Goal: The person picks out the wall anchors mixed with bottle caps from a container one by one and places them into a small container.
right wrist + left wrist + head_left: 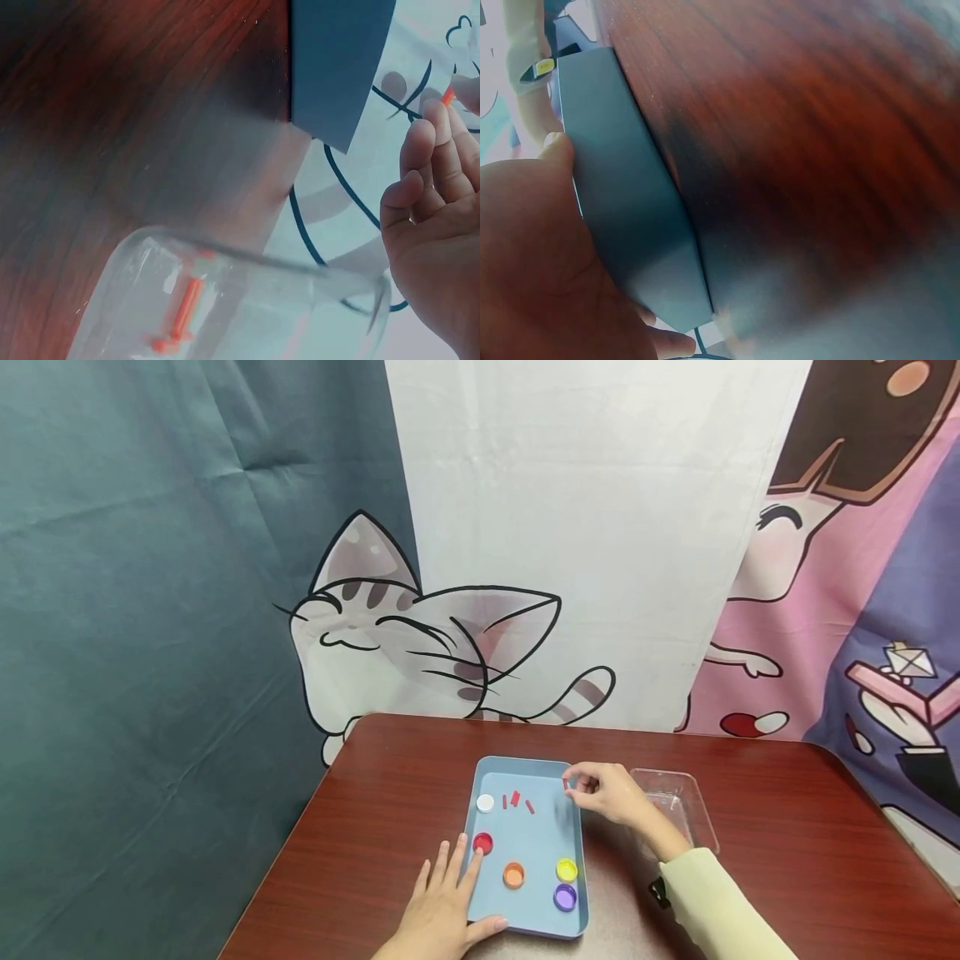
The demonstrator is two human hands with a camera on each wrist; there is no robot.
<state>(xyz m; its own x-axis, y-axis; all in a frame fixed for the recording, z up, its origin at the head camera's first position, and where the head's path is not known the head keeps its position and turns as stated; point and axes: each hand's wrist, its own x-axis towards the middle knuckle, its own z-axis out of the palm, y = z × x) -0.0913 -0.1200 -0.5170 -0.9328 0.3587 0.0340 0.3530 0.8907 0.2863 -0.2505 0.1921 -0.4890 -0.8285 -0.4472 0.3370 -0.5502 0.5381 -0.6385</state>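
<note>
Between thumb and fingertips, my right hand (609, 791) pinches a small red stick (448, 95) over the right edge of the blue tray (528, 831). Spread flat, my left hand (442, 910) rests along the tray's near left edge, a fingertip at the red cap (483, 843) and the thumb by the front rim. Several short red sticks (515, 798) lie in the far part of the tray, beside a white cap (485, 803). Nearer are an orange cap (513, 875), a yellow cap (567, 870) and a purple cap (565, 897).
A clear plastic box (693, 810) stands right of the tray, partly behind my right forearm, with red pieces (184, 307) inside. The brown wooden table (360, 827) reaches back to a cloth backdrop (600, 527) with cartoon figures.
</note>
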